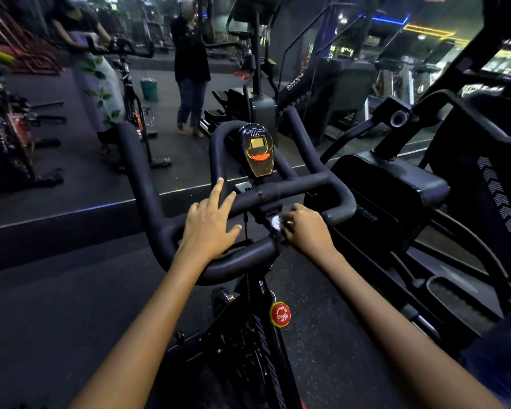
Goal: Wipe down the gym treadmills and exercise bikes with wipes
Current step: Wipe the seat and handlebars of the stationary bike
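A black exercise bike stands right in front of me, its padded handlebar (142,178) curving up on both sides. A small console (257,152) with an orange-lit screen sits at the bar's middle. My left hand (210,225) rests flat on the handlebar's left-centre, fingers straight. My right hand (304,228) pinches a small white wipe (277,222) against the centre clamp of the handlebar. A red round knob (280,314) sits lower on the bike frame.
A mirror wall ahead reflects another bike (133,93) and two people (191,54). A large black machine (396,196) stands close on the right. Dark weight racks (9,137) are on the left. A green bin (149,89) shows in the reflection.
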Tool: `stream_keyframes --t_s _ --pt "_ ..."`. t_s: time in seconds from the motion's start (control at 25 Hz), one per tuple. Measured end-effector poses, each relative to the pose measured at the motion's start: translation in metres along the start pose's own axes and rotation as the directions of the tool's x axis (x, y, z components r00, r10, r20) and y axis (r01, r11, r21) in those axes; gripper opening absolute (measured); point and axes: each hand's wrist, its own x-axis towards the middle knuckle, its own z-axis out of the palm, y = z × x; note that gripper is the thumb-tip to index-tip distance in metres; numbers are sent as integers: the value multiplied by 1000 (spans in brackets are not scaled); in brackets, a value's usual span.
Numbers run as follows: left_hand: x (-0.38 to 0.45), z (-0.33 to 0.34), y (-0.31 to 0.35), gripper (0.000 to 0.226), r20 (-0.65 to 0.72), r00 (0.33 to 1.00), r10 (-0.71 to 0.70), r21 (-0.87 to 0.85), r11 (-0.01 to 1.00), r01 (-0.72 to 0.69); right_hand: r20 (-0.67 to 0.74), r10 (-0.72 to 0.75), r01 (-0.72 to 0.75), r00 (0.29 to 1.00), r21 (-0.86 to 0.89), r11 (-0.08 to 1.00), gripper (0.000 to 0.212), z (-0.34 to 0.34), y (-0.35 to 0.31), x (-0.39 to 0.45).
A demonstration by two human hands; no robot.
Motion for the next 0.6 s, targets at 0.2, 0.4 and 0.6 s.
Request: stream_keyframes --t_s 0.2,0.4,0.6 --pt "0 0 2 76 30 1000 2 65 998 -4 49 61 -64 997 63 996 19 -1 20 10" --pt "0 0 3 86 85 996 17 236 971 -36 68 -91 84 994 105 991 18 5 9 8" --pt "1 0 4 85 88 996 -1 219 976 -19 133 -45 28 990 121 992 14 -12 19 26"
